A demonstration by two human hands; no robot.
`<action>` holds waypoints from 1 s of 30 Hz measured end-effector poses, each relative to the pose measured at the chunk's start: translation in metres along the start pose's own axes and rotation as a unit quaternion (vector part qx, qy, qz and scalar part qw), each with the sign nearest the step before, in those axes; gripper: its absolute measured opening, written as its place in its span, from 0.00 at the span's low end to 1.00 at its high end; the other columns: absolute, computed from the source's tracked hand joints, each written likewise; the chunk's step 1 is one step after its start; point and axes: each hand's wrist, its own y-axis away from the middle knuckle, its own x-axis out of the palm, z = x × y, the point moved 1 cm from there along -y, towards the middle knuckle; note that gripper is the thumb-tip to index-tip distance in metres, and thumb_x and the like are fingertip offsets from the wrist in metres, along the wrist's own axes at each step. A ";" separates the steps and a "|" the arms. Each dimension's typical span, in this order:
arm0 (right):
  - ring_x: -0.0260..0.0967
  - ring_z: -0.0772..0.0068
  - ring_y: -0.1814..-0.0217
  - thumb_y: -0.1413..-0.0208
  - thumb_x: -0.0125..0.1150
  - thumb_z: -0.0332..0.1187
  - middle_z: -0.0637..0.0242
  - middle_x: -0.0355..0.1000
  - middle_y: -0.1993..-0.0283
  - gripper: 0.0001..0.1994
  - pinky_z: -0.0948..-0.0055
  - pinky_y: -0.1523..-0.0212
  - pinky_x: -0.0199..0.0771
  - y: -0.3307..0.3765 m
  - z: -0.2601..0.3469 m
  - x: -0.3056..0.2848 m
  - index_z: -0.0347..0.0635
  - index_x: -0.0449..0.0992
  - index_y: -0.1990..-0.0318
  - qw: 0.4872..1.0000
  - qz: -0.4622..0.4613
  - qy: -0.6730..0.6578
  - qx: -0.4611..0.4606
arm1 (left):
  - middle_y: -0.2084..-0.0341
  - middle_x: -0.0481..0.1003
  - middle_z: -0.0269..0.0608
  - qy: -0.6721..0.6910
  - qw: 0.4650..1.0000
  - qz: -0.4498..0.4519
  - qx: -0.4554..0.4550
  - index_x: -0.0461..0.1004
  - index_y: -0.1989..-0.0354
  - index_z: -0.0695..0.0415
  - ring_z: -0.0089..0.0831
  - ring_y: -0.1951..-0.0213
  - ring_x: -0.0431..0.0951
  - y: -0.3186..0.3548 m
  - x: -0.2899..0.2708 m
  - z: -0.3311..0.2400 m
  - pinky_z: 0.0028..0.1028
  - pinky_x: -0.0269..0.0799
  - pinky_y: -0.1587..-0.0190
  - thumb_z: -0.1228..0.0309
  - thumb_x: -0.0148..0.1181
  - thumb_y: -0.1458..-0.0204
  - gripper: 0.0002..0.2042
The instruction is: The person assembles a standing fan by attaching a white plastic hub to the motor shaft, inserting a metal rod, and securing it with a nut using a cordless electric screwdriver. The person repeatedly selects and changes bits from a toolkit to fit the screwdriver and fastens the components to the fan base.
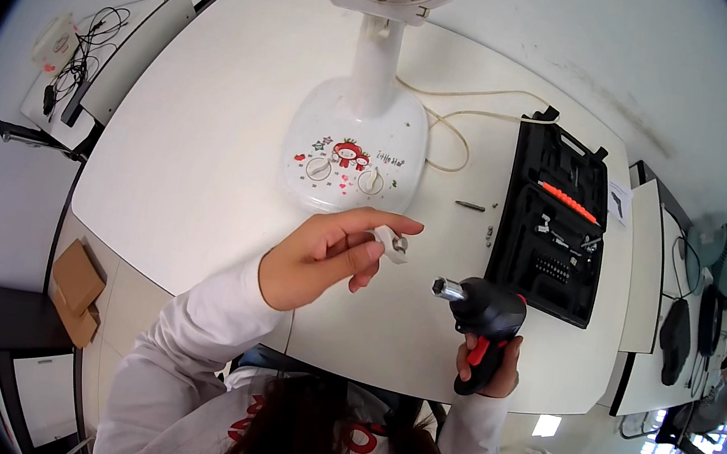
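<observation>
Between thumb and fingers of my left hand (324, 254) is a small white plastic part (394, 243) with a bit of metal in it; its exact kind I cannot make out. In my right hand (500, 371) is a black and red cordless screwdriver (491, 311), gripped by its handle. A silver socket (448, 289) on its nose points left, toward the white part but apart from it. Beyond my left hand stands a white fan (376, 65), its round base printed with red cartoon figures and fitted with two knobs. Its motor end, with a bare shaft, reaches the upper edge.
An open black tool case (510, 218) with bits, sockets and an orange flexible shaft (569, 202) lies on the white table (196, 116) at right. A dark bit (469, 206) and several small screws (488, 236) lie beside it. The fan's cable (473, 109) loops behind.
</observation>
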 end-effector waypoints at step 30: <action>0.73 0.63 0.80 0.57 0.68 0.52 0.49 0.72 0.67 0.37 0.71 0.81 0.76 -0.005 0.037 0.025 0.28 0.62 0.50 0.983 -0.034 0.179 -0.006 | 0.72 0.79 0.44 -0.295 0.941 -0.090 0.142 0.80 0.66 0.61 0.27 0.71 0.79 0.024 -0.016 -0.010 0.21 0.74 0.66 0.87 0.64 0.63 0.13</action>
